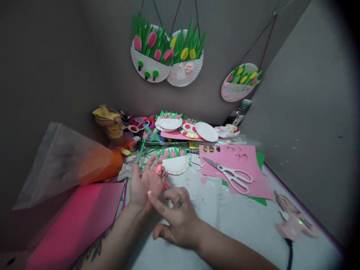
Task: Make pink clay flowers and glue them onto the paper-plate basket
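Note:
My left hand point(146, 183) is turned palm up with its fingers loosely spread. A lump of pink clay point(159, 169) is held among its fingers. My right hand point(176, 215) points its index finger at the base of my left palm, its thumb apart and other fingers bent. At that fingertip is a small pink clay ball point(149, 193), on or just over the palm. A reddish-pink clay piece point(166, 186) shows beside my left fingers. Just beyond lies a paper-plate basket point(176, 165) with green paper grass and pink tulips.
White-handled scissors point(234, 178) lie on pink paper point(208, 167) at right. A pink device with a cord point(292, 223) is nearer. An orange piping-like bag point(104, 163) and pink sheet point(81, 213) occupy the left. Plate crafts point(206, 132) crowd the back; finished baskets point(185, 75) hang above.

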Available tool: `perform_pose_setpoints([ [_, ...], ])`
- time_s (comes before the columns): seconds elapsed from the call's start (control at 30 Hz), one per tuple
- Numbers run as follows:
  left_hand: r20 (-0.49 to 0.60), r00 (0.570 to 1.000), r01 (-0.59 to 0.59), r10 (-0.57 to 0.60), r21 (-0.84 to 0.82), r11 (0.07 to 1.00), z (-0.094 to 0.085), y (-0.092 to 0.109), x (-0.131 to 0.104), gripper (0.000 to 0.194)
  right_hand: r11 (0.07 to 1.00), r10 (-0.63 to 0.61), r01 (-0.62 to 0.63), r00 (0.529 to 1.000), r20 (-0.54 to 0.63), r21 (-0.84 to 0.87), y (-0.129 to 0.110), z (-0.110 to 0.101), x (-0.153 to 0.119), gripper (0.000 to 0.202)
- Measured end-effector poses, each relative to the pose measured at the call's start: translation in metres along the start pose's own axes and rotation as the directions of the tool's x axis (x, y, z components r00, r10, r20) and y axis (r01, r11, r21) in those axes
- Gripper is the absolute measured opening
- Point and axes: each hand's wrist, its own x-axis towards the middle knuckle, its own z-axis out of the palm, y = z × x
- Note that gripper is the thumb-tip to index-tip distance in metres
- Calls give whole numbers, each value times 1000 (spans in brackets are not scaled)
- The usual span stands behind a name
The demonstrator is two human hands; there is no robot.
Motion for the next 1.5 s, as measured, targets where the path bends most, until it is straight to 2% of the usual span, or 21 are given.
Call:
perform_pose_setpoints([
  [0.13, -11, 996, 89, -89, 25, 996, -2, 0, 1, 56, 999, 42, -42, 999, 5, 19, -1, 1, 0, 71],
  [0.2, 16, 997, 75, -75, 13, 997, -3, 1, 1, 57, 998, 64, -64, 997, 35, 7, -1, 1, 0, 72],
  [0.3, 58, 998, 36, -35, -7, 999, -5, 2, 1, 59, 1000, 9, -9, 998, 60, 1, -1, 2, -1, 74],
  [0.37, 27, 996, 80, -80, 5, 997, -5, 1, 0, 59, 1000, 3, -4, 999, 47, 4, -1, 2, -1, 75],
  [0.47, -24, 992, 124, -123, 12, 992, -2, 0, -1, 58, 998, 62, -61, 997, 43, -11, -1, 2, -1, 72],
  [0.57, -3, 997, 82, -82, -10, 997, -1, -1, -1, 60, 1000, 5, -4, 998, 56, -22, -2, 2, -2, 75],
  [0.63, -9, 994, 105, -105, -11, 994, -1, -1, 0, 61, 999, -29, 30, 998, 47, -21, -2, 2, -3, 77],
  [0.73, -26, 984, 175, -175, -3, 984, -2, -2, 1, 59, 998, 44, -43, 998, 40, -35, -1, 2, -2, 72],
  [0.8, 7, 990, 142, -141, -18, 990, -3, 0, 1, 59, 996, 79, -77, 995, 62, -35, 0, 1, -1, 69],
  [0.9, 43, 996, 77, -76, -37, 996, -4, 1, 0, 60, 999, 43, -42, 996, 73, -11, 1, 2, -2, 68],
  [1.03, 20, 987, 158, -157, -30, 987, -5, 1, 1, 59, 996, 74, -71, 996, 57, -45, 2, 2, -2, 64],
  [1.17, 56, 995, 83, -80, -63, 995, -7, 1, 3, 61, 999, 12, -9, 997, 78, -34, 0, 2, -1, 69],
  [1.3, 8, 988, 155, -155, -20, 988, -6, -1, 2, 60, 998, 58, -58, 998, 30, -4, 0, 1, 0, 67],
  [1.43, 46, 995, 95, -93, -34, 995, -5, -1, 1, 61, 999, 41, -41, 998, 48, 14, -1, 0, 0, 66],
  [1.5, 39, 992, 120, -119, -19, 993, -6, -1, 1, 59, 999, 36, -37, 999, 31, 30, -1, 0, 0, 66],
])
